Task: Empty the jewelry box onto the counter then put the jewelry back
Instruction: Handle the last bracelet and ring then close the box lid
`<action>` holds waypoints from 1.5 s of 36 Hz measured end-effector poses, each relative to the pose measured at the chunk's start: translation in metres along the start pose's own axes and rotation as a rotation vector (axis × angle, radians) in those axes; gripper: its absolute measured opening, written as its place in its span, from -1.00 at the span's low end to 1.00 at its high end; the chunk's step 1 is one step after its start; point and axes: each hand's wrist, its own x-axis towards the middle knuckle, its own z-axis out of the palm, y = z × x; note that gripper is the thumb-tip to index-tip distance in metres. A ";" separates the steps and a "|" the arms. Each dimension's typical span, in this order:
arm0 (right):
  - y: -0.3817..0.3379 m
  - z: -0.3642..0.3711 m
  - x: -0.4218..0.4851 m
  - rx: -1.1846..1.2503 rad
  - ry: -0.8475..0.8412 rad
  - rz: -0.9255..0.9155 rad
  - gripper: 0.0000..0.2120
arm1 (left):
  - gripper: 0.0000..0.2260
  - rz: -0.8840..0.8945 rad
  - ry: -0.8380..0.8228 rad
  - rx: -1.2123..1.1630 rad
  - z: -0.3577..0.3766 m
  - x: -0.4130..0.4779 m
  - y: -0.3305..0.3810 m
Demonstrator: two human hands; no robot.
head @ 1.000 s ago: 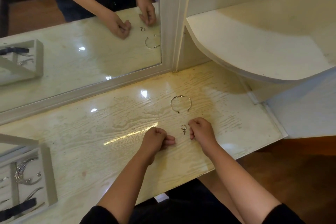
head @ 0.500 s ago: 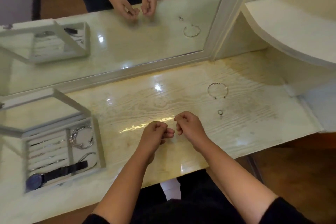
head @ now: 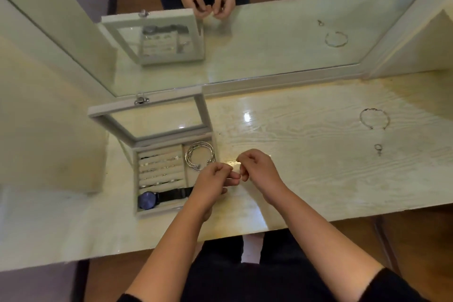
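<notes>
Shows left hand point(head: 213, 180) and right hand point(head: 257, 169) curled, fingertips point(head: 234, 175) meeting over the counter point(head: 306, 154); anything pinched there too small to tell. Puts the open jewelry box point(head: 159, 212) just left of the left hand, bangles point(head: 199, 155) and a watch point(head: 147, 200) inside. Puts a cuff bracelet point(head: 374, 117) and an earring point(head: 378, 148) well right of the right hand.

head-worn wide view, facing forward and down, close over the counter point(head: 306, 154), edges seemingly blurred

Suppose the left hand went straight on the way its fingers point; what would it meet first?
The right hand: fingers of the left hand point at it and look nearly touching, though depth is unclear.
</notes>
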 end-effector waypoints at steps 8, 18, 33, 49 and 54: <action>-0.002 0.042 0.003 -0.015 -0.012 -0.013 -0.86 | -0.88 0.023 0.077 -0.089 -0.046 -0.005 -0.005; -0.012 0.073 0.017 -0.069 0.108 -0.065 -0.83 | -0.86 0.008 0.186 -0.125 -0.100 -0.003 -0.006; -0.047 0.082 0.047 -0.005 0.317 0.060 -0.75 | -0.87 0.003 0.579 -0.243 -0.178 0.011 0.010; -0.086 0.075 0.058 -0.013 0.067 0.177 -0.41 | -0.26 -0.012 0.229 -0.212 -0.192 0.026 0.055; -0.085 0.070 0.055 -0.030 0.025 0.162 -0.45 | -0.24 -0.014 0.218 -0.162 -0.196 0.026 0.057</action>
